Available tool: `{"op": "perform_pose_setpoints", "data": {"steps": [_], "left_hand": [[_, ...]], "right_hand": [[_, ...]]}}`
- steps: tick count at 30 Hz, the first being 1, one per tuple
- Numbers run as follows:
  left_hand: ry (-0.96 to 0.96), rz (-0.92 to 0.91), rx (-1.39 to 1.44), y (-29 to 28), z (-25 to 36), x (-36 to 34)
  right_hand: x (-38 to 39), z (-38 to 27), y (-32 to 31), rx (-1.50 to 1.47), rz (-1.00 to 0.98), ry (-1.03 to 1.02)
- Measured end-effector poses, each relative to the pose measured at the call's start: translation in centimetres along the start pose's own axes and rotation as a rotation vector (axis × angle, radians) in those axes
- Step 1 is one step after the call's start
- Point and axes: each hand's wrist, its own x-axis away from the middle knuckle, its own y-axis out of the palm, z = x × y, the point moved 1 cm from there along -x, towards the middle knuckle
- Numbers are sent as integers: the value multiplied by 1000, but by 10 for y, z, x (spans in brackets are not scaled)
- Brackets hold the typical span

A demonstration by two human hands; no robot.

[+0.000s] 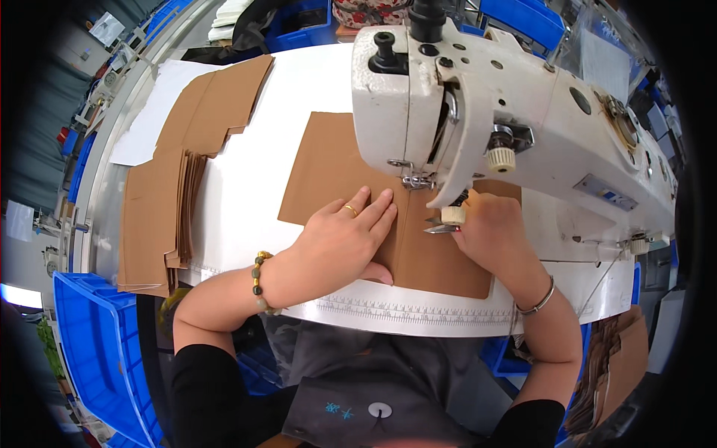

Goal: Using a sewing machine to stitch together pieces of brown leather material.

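Observation:
A brown fabric panel (441, 257) with a seam line down it lies under the head of a white sewing machine (515, 104). My left hand (340, 237) rests flat on the panel, left of the seam, its fingers stretched out and its thumb near the front edge. Close to the presser foot (417, 181), my right hand (489, 230) is closed around a pair of thread snips (441, 226). Their metal blades point left over the panel, while the handles are mostly hidden in my fist. The needle tip is too small to make out.
Brown panels (153, 216) lie stacked on the left of the white table (246, 201), with more panels (213, 101) behind. Blue bins (101, 351) stand below left. At lower right hangs a bundle of brown pieces (616, 366). A printed ruler strip (418, 312) lines the front edge.

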Motion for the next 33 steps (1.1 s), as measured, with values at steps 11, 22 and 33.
{"op": "perform_pose_setpoints", "data": {"steps": [11, 22, 33], "left_hand": [[-17, 96, 21, 7, -3, 4], [-47, 149, 6, 9, 0, 5], [-52, 145, 5, 10, -1, 4]], "right_hand": [[-1, 10, 24, -255, -21, 109], [-6, 19, 17, -432, -57, 164], [-7, 21, 17, -494, -5, 160]]}}
